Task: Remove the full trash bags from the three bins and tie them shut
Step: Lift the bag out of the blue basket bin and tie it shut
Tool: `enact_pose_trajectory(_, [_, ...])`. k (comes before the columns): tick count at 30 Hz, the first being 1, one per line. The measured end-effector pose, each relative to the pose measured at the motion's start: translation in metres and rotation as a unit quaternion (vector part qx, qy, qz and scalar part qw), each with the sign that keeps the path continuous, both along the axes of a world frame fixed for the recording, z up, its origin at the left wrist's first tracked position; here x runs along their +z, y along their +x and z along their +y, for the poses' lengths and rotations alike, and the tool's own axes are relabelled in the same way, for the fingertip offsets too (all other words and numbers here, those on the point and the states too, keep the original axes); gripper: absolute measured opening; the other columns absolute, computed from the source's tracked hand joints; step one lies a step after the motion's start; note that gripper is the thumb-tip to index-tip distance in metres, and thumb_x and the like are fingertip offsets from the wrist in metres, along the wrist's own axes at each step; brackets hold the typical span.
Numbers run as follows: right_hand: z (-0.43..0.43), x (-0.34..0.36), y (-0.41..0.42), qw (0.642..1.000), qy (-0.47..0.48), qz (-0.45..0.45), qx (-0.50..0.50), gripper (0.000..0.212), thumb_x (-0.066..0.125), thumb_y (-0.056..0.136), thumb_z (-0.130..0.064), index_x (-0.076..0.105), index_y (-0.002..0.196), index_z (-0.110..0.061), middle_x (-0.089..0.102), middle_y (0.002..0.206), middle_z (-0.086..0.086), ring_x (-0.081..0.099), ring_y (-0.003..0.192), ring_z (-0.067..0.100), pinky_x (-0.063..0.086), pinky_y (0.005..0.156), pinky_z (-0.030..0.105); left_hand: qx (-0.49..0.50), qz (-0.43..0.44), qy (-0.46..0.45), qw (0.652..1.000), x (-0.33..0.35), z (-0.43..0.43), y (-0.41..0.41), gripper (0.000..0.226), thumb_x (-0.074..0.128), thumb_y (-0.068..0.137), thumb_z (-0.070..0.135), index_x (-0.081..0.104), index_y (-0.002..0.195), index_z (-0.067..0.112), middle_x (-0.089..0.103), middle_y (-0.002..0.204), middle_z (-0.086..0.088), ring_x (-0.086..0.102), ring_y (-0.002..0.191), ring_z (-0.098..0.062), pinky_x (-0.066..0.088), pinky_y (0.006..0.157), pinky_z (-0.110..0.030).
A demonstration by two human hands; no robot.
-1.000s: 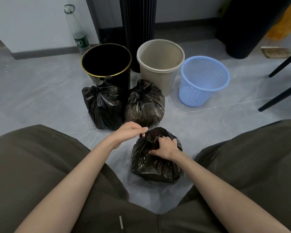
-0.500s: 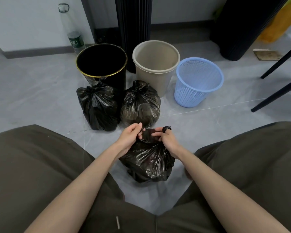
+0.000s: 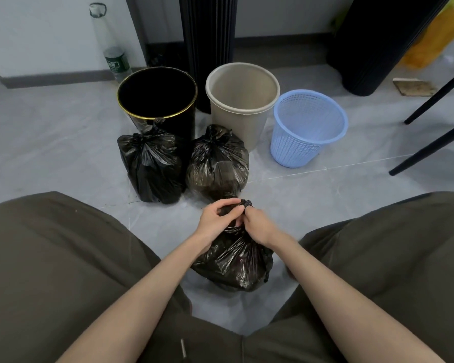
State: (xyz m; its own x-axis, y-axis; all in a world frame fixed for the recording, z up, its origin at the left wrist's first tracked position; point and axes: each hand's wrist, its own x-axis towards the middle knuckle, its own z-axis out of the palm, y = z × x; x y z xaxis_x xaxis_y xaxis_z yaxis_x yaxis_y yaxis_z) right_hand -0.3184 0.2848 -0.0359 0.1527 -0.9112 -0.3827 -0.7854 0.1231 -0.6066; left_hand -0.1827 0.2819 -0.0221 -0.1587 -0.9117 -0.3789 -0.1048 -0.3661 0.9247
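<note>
Third bag (image 3: 233,260): stands on the floor (image 3: 63,153) between the person's knees, full and bulging, just in front of the two other bags.
Neck (image 3: 245,204): gathered and twisted into a short black tail that sticks up above the fingers.
Left hand (image 3: 215,218): grip clamped on the gathered plastic at the neck, fingers curled round it.
Right hand (image 3: 257,226): grip pinched on the twisted tail, touching the left hand.
Knot: cannot tell whether it is formed or pulled tight, since the fingers hide it.
Left tied bag (image 3: 150,166): on the floor against the black bin (image 3: 181,121), neck knotted and upright.
Middle tied bag (image 3: 216,163): touching the left tied bag, in front of the beige bin (image 3: 236,119), neck knotted.
Bins: the beige bin and the blue basket (image 3: 294,148) show bare insides with no bag; the black bin is too dark inside to tell, though no liner shows at its rim.
Done, as I judge it: all three bags out, two tied shut.
Left to do: finish and tighten the last knot, probably the closing step.
Around: a bottle (image 3: 116,61) by the wall behind the black bin, chair legs (image 3: 430,142) well apart on the right.
</note>
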Motion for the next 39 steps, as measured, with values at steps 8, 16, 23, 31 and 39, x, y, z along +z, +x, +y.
enact_pose_trajectory(8, [-0.001, -0.002, 0.005, 0.998, 0.011, 0.047, 0.049, 0.026, 0.033, 0.096, -0.004, 0.056, 0.104, 0.003, 0.066, 0.103, 0.022, 0.061, 0.097, 0.035, 0.045, 0.082, 0.039, 0.008, -0.113, -0.054, 0.992, -0.005, -0.002, 0.002, 0.010, 0.074, 0.079, 0.025, 0.071, 0.079, 0.034, 0.058, 0.086, 0.011, 0.054, 0.100, -0.012, 0.042, 0.088, -0.020])
enact_pose_trajectory(16, [0.004, 0.003, 0.005, 0.992, -0.042, -0.117, -0.002, 0.036, 0.045, 0.089, 0.004, 0.060, 0.112, -0.020, 0.070, 0.102, 0.003, 0.062, 0.101, 0.019, 0.043, 0.097, 0.032, 0.101, -0.054, 0.013, 0.993, -0.013, -0.016, 0.012, 0.009, 0.058, 0.092, 0.015, 0.066, 0.092, 0.011, 0.067, 0.099, -0.013, 0.061, 0.090, -0.018, 0.049, 0.088, -0.032])
enact_pose_trajectory(23, [0.010, 0.001, 0.002, 0.971, 0.039, -0.188, -0.140, 0.012, 0.062, 0.090, -0.015, 0.064, 0.101, -0.010, 0.070, 0.080, 0.000, 0.060, 0.071, -0.001, 0.044, 0.073, 0.015, 0.116, -0.060, 0.054, 0.990, -0.020, -0.020, 0.023, 0.019, 0.055, 0.093, 0.023, 0.064, 0.103, 0.010, 0.065, 0.103, -0.011, 0.058, 0.100, -0.023, 0.044, 0.096, -0.039])
enact_pose_trajectory(31, [0.002, 0.006, 0.008, 0.713, 0.166, -0.512, -0.450, 0.012, 0.060, 0.090, -0.009, 0.069, 0.083, -0.008, 0.072, 0.066, -0.001, 0.065, 0.070, 0.010, 0.053, 0.069, 0.020, 0.190, 0.039, 0.152, 0.969, -0.017, -0.024, 0.014, 0.018, 0.026, 0.094, -0.001, 0.027, 0.105, 0.015, 0.032, 0.069, 0.000, 0.028, 0.052, -0.007, 0.021, 0.039, -0.015])
enact_pose_trajectory(39, [0.000, 0.008, 0.015, 0.903, -0.038, -0.290, -0.314, 0.010, 0.066, 0.087, -0.015, 0.070, 0.078, -0.014, 0.072, 0.072, 0.002, 0.066, 0.068, 0.009, 0.052, 0.074, 0.019, 0.091, 0.044, 0.110, 0.989, -0.013, -0.011, 0.008, 0.027, 0.026, 0.099, 0.001, 0.046, 0.084, 0.012, 0.042, 0.069, 0.001, 0.036, 0.058, -0.006, 0.027, 0.047, -0.016])
